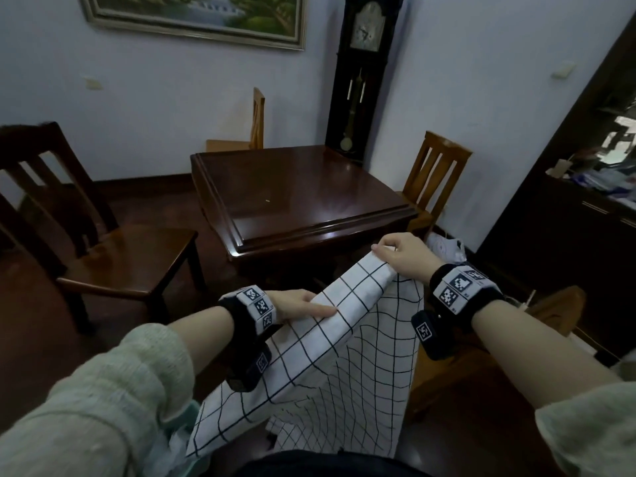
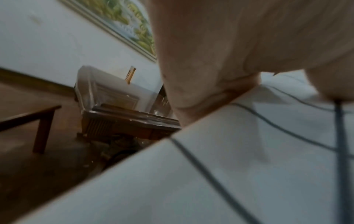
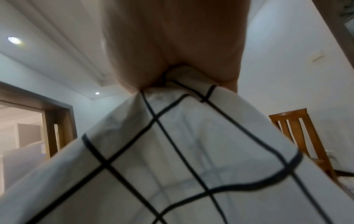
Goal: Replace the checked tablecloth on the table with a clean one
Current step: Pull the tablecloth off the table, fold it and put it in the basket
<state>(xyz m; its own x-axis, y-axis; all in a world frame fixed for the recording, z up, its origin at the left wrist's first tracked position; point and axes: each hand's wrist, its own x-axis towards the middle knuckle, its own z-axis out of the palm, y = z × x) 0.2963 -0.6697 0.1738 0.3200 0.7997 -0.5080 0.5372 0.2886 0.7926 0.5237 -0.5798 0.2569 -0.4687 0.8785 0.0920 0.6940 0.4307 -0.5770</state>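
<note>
A white tablecloth with a black checked grid (image 1: 347, 325) hangs between my two hands in front of the dark wooden table (image 1: 303, 197), whose top is bare. My left hand (image 1: 303, 306) grips the cloth's upper edge at its lower left end, thumb lying flat on top. My right hand (image 1: 399, 254) pinches the same edge higher up, near the table's near right corner. The cloth (image 2: 229, 174) fills the left wrist view under my left hand (image 2: 210, 84). In the right wrist view my right hand (image 3: 172, 72) bunches the cloth (image 3: 182, 151) at a corner.
A dark wooden chair (image 1: 103, 242) stands left of the table. Light wooden chairs sit behind the table (image 1: 256, 122) and at its right (image 1: 433, 173). A tall clock (image 1: 361, 77) stands against the back wall. A cluttered dark sideboard (image 1: 585, 208) runs along the right.
</note>
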